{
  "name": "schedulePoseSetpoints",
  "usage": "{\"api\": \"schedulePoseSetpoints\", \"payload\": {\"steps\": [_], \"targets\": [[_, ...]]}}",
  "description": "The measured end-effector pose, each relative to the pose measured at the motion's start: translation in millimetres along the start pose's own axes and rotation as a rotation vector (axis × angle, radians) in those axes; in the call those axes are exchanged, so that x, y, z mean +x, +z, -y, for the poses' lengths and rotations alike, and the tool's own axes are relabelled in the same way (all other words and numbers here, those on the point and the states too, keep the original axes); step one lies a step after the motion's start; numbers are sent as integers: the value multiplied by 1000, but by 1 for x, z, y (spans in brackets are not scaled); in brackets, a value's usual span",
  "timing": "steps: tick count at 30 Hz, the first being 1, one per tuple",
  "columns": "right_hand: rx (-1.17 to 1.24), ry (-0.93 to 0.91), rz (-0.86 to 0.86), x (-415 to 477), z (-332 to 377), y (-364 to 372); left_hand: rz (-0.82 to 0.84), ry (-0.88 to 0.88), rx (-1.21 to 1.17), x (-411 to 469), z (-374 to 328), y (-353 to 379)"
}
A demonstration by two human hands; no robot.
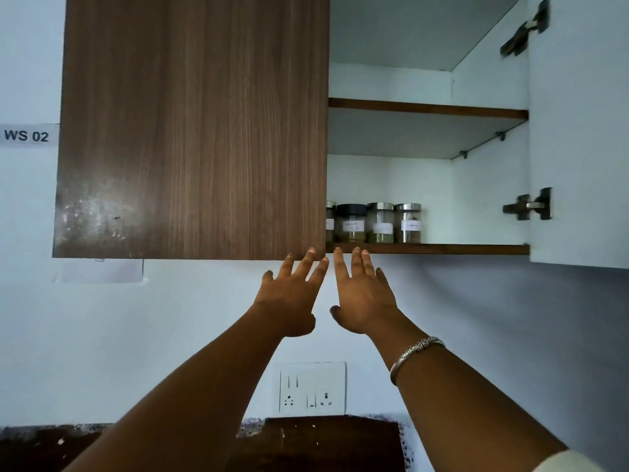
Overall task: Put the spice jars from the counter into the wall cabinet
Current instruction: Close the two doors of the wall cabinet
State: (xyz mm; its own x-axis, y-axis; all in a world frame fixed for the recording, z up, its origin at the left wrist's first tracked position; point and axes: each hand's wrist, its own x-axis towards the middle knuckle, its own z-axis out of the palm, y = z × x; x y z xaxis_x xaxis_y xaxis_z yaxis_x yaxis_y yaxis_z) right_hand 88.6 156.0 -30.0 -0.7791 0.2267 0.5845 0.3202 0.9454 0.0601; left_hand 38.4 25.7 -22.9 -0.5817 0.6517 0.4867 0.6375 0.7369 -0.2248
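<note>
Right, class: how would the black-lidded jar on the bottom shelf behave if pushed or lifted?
The black-lidded jar looks clear, probably glass, so breakable. Only a low layer of contents shows, so likely light. Upright and squat, it would probably slide, not tip.

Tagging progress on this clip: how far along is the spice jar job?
Done: a row of spice jars stands on the bottom shelf, the leftmost partly hidden by the closed left door. In hand: nothing; left hand and right hand are open and empty, reaching to the cabinet's lower edge. Left: the right door is open; only a strip of counter shows, no jars on it.
</note>
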Motion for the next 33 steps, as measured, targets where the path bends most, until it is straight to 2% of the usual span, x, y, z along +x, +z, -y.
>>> {"api": "schedulePoseSetpoints", "payload": {"steps": [2,7,16,21,27,33], "targets": [[1,52,13,-23,-9,-13,30,69,0,-12,-3,-9],[-76,173,20,-82,-41,-59,-28,149,-133,-31,-34,-41],[-286,450,40,-232,-98,-150,-111,552,-249,-95,-168,-91],[-382,633,-1,-301,-127,-209,-248,732,-335,-128,-236,-139],[-445,726,-42,-344,-167,-238,-364,823,-332,-141,-302,-173],[-439,736,-141,-356,-231,-230,-374,822,-290,-121,-369,-185]]}}
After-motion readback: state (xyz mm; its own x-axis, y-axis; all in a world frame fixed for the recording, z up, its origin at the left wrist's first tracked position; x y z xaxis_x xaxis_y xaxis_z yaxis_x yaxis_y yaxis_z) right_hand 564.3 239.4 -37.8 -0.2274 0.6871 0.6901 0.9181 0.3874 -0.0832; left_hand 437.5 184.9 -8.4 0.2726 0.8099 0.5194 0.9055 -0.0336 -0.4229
